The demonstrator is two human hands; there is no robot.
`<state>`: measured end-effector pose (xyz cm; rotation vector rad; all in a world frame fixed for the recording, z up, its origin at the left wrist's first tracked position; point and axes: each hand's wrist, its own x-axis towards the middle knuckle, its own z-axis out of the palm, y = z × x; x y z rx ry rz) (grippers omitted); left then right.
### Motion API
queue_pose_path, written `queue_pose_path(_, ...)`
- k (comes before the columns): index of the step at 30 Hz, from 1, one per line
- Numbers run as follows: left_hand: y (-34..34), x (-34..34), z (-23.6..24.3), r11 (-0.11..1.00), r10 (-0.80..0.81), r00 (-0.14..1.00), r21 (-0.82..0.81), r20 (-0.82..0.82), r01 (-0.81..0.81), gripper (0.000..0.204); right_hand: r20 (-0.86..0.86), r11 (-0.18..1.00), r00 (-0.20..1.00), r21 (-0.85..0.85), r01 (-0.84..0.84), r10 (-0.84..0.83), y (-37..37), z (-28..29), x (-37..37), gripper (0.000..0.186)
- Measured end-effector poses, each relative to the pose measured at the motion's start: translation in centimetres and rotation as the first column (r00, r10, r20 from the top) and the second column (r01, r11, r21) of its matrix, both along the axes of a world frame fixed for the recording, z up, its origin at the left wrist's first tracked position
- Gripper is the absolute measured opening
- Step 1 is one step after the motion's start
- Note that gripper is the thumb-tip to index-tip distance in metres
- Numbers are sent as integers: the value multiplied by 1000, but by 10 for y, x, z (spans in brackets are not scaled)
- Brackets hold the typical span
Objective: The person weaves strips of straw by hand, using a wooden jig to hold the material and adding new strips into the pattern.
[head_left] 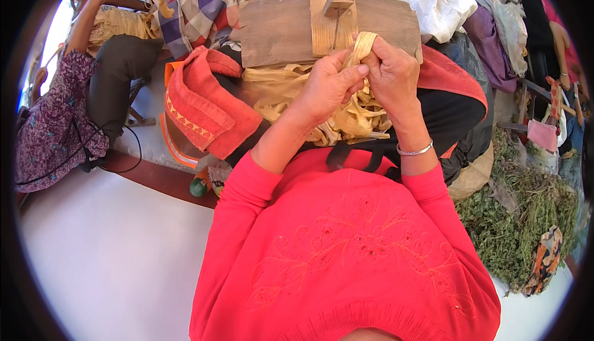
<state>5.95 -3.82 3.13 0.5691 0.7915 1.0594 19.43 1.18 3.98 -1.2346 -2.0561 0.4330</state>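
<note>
My left hand (338, 81) has its fingers closed on a pale yellow fibrous strip (364, 44), low in front of the wooden board. My right hand (391, 75) grips the same strip beside it, where it loops over near the thumb. The wooden board (272, 29) carries a lighter vertical plank with a small block (338, 2) and a thin metal piece below it. A heap of loose yellow strips (334, 124) lies in my lap under both hands, between red towels (207, 109) at either side.
At left, a person in patterned purple (55, 118) raises a hand with a strip. White sack (414, 1), purple bag (489, 44) and checked cloth (192, 7) sit beyond the board. Dried green plants (520, 217) lie at right, near other seated people (557, 38).
</note>
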Motion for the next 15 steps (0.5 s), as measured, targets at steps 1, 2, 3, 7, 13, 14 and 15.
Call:
queue_pose_path(1,-1,-4,-3,1000,-22,999,4,-48,22,15,49,1000,999,-20,-1,2,0,-2,3,7)
queue_pose_path(2,-4,-8,-8,999,-44,994,7,-95,45,13,76,1000,997,-12,-20,21,-1,-3,5,6)
queue_pose_path(3,-6,-10,-16,998,-65,988,9,-143,67,12,103,999,994,-4,-40,40,-1,-5,8,8)
queue_pose_path(7,-12,-11,-11,778,483,257,545,-837,311,13,-10,944,998,-323,-68,69,-18,-16,17,16)
queue_pose_path(13,-17,-6,-19,646,635,233,672,-737,363,28,-685,320,613,-728,-606,-395,-35,-39,17,30)
queue_pose_path(14,-18,-5,-20,642,640,275,696,-718,322,30,-725,260,528,-667,-698,-442,-33,-45,19,29)
queue_pose_path(15,-19,-4,-19,667,603,316,680,-733,305,32,-751,205,440,-591,-780,-492,-32,-48,20,29)
